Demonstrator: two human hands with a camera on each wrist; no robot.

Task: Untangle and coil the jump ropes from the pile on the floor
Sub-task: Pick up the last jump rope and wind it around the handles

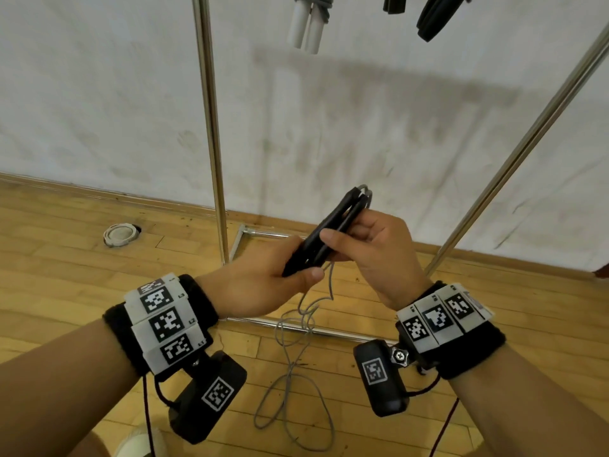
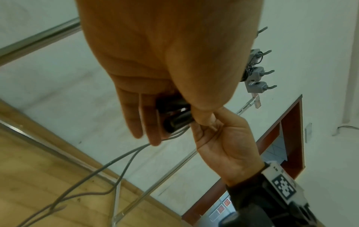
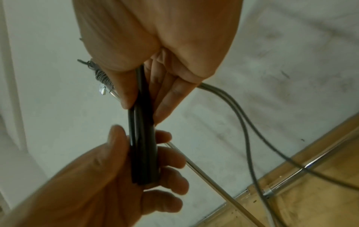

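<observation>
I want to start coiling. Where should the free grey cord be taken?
Pinch the cord just below the black handles, coming from the right hand's side: there it hangs as two straight strands, while lower down it loops and crosses on the floor.

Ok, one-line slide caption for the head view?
Both hands, left and right, grip paired black handles; grey rope trails onto the floor.

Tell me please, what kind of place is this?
Probably a gym or sports storeroom, though that is a guess. The floor is wooden strip, like a sports hall. A metal rack stands at a scuffed white wall, and coiled ropes hang from it.
</observation>
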